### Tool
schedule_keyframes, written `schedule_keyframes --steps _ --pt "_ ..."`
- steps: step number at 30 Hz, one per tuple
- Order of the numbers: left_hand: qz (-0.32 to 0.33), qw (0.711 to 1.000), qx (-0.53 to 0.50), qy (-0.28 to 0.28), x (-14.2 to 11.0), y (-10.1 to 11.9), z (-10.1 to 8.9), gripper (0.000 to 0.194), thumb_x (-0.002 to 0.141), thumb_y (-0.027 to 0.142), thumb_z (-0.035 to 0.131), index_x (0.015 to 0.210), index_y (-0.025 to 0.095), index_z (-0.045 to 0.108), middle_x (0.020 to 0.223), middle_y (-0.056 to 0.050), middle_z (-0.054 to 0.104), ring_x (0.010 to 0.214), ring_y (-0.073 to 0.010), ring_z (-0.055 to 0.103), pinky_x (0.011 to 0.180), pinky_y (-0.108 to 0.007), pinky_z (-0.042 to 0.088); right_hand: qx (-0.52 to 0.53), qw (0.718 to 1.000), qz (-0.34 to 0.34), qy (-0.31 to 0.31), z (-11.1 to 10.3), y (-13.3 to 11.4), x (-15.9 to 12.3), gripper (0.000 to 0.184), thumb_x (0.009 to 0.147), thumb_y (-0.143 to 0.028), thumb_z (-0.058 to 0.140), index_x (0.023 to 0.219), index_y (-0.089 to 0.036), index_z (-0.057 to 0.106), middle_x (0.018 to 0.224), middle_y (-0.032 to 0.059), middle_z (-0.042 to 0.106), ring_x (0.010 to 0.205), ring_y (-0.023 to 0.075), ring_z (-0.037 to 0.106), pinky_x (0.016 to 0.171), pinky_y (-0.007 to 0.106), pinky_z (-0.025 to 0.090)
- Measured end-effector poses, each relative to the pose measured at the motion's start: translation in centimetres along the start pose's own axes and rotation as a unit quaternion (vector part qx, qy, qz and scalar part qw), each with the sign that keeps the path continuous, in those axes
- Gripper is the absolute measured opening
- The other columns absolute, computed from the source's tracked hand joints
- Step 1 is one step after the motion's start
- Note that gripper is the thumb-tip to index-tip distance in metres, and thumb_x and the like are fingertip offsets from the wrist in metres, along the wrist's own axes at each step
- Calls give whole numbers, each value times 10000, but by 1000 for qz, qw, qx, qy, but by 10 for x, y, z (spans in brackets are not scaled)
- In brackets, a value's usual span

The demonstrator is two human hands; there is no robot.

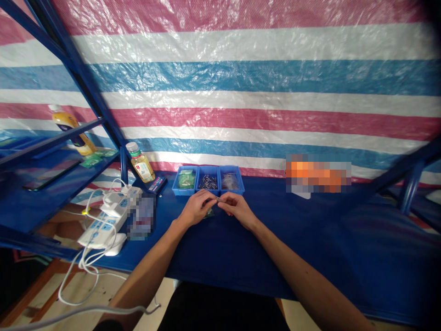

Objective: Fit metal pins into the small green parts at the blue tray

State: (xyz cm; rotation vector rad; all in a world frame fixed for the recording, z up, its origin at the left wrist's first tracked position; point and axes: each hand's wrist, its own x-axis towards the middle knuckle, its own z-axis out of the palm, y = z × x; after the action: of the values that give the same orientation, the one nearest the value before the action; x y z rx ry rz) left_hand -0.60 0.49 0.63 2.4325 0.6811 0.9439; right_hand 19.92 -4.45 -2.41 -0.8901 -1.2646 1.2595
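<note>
A striped sheet fills the top of the frame behind a blue table spanning the middle and lower right. Left of centre lies a white power strip; a capped bottle leans above it. At centre, a row of blue bins holds green packets, dark metal pins and pale contents. Just below, the left hand and right hand meet, thumbs and forefingers pinched closed on a small piece, too tiny to identify, at the frame's centre.
</note>
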Motion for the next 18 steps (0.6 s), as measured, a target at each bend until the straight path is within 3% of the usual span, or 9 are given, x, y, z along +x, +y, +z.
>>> schedule_keyframes --steps 4,10,18 --pt "-20 1000 7 -23 -1 0 1 316 1072 382 481 911 173 656 850 -44 648 795 -161 577 753 -285 445 -16 1000 1 11 0 1 0 317 813 -483 832 852 -199 694 555 -64 536 472 93 452 467 234 342" --pt "-30 999 23 -33 0 2 0 362 1079 396 449 880 169 648 805 -27 611 750 -145 544 720 -265 410 -22 999 1 24 -1 6 1 334 813 -497 824 897 -200 697 640 -9 672 530 139 592 466 236 370" --pt "-33 998 41 -32 -1 2 -2 361 1075 400 464 887 170 670 776 -18 595 723 -139 528 701 -263 391 9 999 -20 29 0 4 2 394 807 -435 851 941 -230 542 701 -57 664 459 110 587 417 205 305"
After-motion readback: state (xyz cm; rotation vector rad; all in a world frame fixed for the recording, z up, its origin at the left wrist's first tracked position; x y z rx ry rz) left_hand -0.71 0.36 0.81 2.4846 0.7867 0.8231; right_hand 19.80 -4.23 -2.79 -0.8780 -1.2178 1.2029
